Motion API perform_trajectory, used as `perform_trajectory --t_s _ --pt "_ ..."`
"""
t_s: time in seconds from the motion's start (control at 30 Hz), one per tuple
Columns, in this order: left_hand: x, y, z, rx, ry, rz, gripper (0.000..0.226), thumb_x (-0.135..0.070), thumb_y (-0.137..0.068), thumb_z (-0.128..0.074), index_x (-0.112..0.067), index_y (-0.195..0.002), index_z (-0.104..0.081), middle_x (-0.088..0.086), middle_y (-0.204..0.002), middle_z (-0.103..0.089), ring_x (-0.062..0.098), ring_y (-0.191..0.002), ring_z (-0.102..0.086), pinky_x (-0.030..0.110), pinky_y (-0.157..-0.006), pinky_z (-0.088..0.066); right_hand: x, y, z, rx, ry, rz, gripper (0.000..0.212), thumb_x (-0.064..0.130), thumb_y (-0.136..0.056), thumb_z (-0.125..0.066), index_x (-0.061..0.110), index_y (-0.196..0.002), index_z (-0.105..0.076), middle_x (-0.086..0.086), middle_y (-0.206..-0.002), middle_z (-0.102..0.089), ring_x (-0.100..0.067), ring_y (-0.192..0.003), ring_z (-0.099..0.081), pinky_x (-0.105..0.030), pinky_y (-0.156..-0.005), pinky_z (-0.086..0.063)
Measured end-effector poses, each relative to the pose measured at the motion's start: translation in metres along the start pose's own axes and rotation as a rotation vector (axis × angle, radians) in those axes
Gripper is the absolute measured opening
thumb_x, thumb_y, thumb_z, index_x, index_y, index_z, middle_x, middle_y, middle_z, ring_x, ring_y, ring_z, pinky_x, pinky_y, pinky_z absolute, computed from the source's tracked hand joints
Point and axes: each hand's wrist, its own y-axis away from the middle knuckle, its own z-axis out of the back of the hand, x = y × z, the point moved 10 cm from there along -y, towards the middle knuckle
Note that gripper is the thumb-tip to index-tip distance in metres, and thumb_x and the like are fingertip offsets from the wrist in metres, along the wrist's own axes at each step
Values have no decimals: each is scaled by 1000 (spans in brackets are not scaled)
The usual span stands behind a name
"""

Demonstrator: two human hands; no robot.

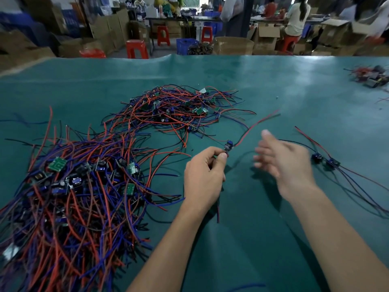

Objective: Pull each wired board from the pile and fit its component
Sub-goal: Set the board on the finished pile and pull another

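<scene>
I see my left hand (203, 175) near the middle of the bench (273, 85), fingers curled, pinching a small wired board (229, 146) between thumb and forefinger. The board is lifted just clear of the green mat, with its red lead (260, 121) trailing off toward the far right and another wire end hanging below my wrist. My right hand (284, 163) is just beside it, blurred, fingers spread and relaxed, gripping nothing; it does not touch the board.

The big pile of wired boards (80, 186) lies at the near left of the bench, a tangle of red, blue and black wires with green boards showing among them. A second pile (181, 108) sits farther back, toward the bench's centre. Near the right edge two boards (325, 160) lie side by side with their leads running toward the near right corner. A smaller heap of parts (371, 76) rests at the far right corner.

Beyond the far edge I see red stools (136, 48), cardboard boxes (233, 46) and seated people (296, 16) at other tables
</scene>
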Motion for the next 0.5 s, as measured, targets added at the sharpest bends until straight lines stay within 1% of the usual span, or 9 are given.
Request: perform_trajectory --t_s 0.07,0.13,0.17,0.2,0.27,0.37,0.4,0.43,0.5 --pt "-3 0 -3 33 -19 -20 16 -33 -93 -58 -24 -90 -70 -2 -52 -62 19 -52 -59 38 -63 -55 -2 15 -34 167 220 104 32 41 -87 -78 9 -80 -74 -7 -74 -75 -17 -63 -66 -31 -53 -54" --pt "-4 0 -9 87 -60 -28 22 -40 -89 -56 -25 -92 -72 -1 -56 -66 21 -59 -66 44 -67 -57 7 25 -48 189 356 268 22 35 -84 -79 15 -77 -76 -3 -72 -75 -16 -67 -65 -39 -64 -52" --pt "-3 0 -11 105 -60 -23 23 -42 -87 -56 -27 -92 -72 -2 -58 -68 20 -60 -68 45 -69 -57 13 27 -48 176 355 319 14 28 -85 -80 18 -76 -77 -3 -73 -75 -16 -69 -64 -40 -67 -52" --pt "-2 0 -12 116 -45 -15 22 -43 -86 -57 -28 -91 -72 -3 -59 -69 18 -61 -68 45 -71 -58 22 28 -44 161 326 363 11 22 -85 -80 20 -75 -77 -2 -75 -76 -15 -71 -64 -41 -70 -52" --pt "-2 1 -13 125 -40 -10 19 -43 -85 -58 -31 -90 -72 -6 -61 -70 18 -64 -70 44 -74 -59 50 31 -30 89 247 469 16 14 -88 -77 23 -75 -75 -3 -75 -73 -12 -69 -60 -38 -68 -50" --pt "-4 1 -14 121 -130 -41 14 -43 -86 -57 -37 -89 -69 -16 -67 -70 13 -72 -69 41 -77 -57 110 45 -16 -42 74 596 18 17 -91 -74 23 -73 -74 -1 -70 -68 -13 -63 -54 -35 -65 -45" --pt "-5 1 -13 118 -154 -43 13 -42 -86 -56 -39 -89 -68 -19 -69 -70 11 -72 -68 40 -76 -57 132 55 -24 -31 19 635 18 19 -90 -73 22 -73 -74 1 -69 -68 -15 -63 -56 -34 -64 -46" --pt "-4 1 -13 115 -170 -38 13 -42 -86 -55 -40 -90 -67 -20 -69 -70 9 -72 -67 39 -76 -57 153 67 -40 27 -24 682 17 20 -89 -73 21 -72 -74 2 -67 -69 -17 -62 -59 -33 -61 -47" --pt "-4 1 -12 98 -169 -26 14 -40 -87 -54 -38 -90 -67 -20 -69 -70 8 -74 -68 37 -77 -57 188 93 -90 245 -19 762 18 22 -85 -74 20 -67 -74 3 -61 -69 -17 -57 -63 -28 -51 -45"
